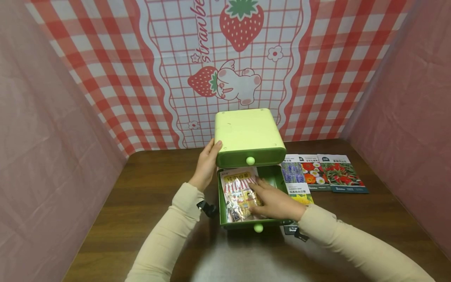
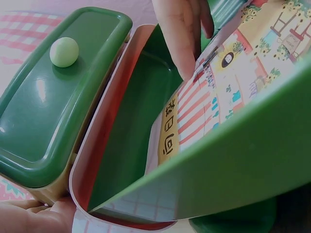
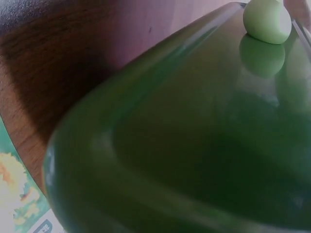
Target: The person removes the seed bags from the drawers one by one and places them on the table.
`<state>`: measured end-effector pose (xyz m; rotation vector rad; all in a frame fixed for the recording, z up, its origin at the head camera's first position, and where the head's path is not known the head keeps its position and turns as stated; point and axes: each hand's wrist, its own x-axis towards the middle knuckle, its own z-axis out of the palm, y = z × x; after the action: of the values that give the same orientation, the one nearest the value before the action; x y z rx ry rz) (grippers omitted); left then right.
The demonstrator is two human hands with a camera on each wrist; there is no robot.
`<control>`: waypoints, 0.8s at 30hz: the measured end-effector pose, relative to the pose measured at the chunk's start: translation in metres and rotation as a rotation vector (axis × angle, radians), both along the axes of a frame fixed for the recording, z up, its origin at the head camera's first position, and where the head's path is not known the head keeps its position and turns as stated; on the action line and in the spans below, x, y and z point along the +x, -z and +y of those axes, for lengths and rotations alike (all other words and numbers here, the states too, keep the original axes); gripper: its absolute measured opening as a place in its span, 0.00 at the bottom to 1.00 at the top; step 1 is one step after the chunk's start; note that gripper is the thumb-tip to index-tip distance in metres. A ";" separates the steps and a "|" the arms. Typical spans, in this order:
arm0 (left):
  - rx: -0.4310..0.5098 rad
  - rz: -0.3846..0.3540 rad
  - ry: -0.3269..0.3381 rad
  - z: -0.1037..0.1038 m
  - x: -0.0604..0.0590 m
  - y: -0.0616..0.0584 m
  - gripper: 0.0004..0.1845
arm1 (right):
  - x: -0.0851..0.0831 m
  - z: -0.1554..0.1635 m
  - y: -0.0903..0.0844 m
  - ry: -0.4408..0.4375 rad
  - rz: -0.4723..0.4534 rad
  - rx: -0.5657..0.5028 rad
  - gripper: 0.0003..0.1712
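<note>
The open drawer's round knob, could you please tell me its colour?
Pale green, on the dark green drawer front; knob shows best in right wrist view.

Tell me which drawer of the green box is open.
The lower drawer: it is pulled out toward the person, with a striped packet inside under the right hand. The upper drawer sits flush in the box, beside the left hand.

Drawer box [image 1: 248, 133]: plastic, smooth, pale green top near matt. Open lower drawer [image 1: 223, 203]: dark green plastic, glossy, I see highlights on front in both wrist views. Round knob [image 1: 258, 228]: pale, smooth, semi-matt plastic. Packet in drawer [image 1: 237, 192]: glossy printed film, crinkly, foil-like sheen at lower end, I think. Seed packets [image 1: 322, 172] on table: printed paper, slight sheen. Table [image 1: 141, 196]: dark wood grain, low-gloss finish. Backdrop [image 1: 169, 58]: thin cloth or plastic sheet, matt. Sleeves [image 1: 165, 239]: soft matt knit cloth.
</note>
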<state>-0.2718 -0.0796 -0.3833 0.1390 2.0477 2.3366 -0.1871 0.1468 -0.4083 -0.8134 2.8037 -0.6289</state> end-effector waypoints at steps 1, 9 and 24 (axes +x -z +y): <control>0.002 0.000 0.001 0.000 0.000 0.000 0.41 | 0.000 0.000 0.000 -0.001 -0.002 -0.002 0.45; -0.002 -0.002 0.007 -0.001 0.001 0.000 0.41 | 0.002 -0.001 -0.003 0.013 -0.043 -0.029 0.44; 0.010 -0.007 0.011 0.000 0.002 -0.003 0.40 | -0.001 0.003 -0.016 0.121 -0.195 -0.286 0.40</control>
<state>-0.2694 -0.0800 -0.3807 0.1410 2.0273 2.3379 -0.1880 0.1499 -0.3923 -0.5907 2.6343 -1.0854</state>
